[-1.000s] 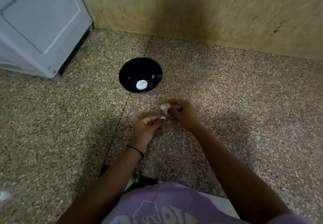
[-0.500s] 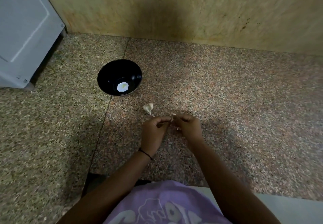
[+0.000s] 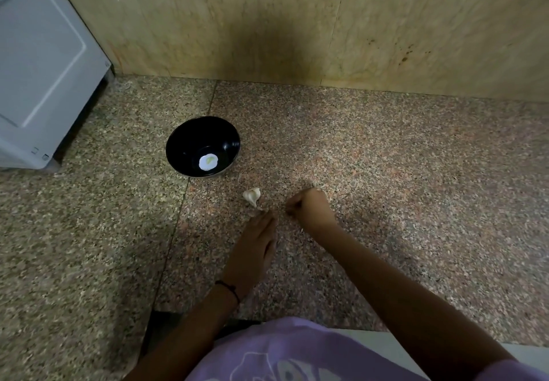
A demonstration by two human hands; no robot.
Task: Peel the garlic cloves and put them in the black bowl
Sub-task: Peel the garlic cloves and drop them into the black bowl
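Step, as judged: next-clove pickup. L hand [image 3: 254, 242] is extended, fingers straight, near garlic piece [image 3: 252, 196]. R hand [image 3: 309, 208] is curled; contents cannot be told. Next: fingertip pinch is reqd.

Right hand [image 3: 309, 208] curled palm-down; contents hidden. Left hand [image 3: 255, 241] motion-blurred; fingertip contact with garlic piece [image 3: 252, 195] unresolved. White appliance [image 3: 44, 68] cut by left edge. Pale spot [image 3: 208, 162] in black bowl [image 3: 184, 143]: unidentifiable.

Home interior, speckled stone floor [image 3: 386, 172], marble-look wall [image 3: 267, 18], white appliance [image 3: 38, 63]
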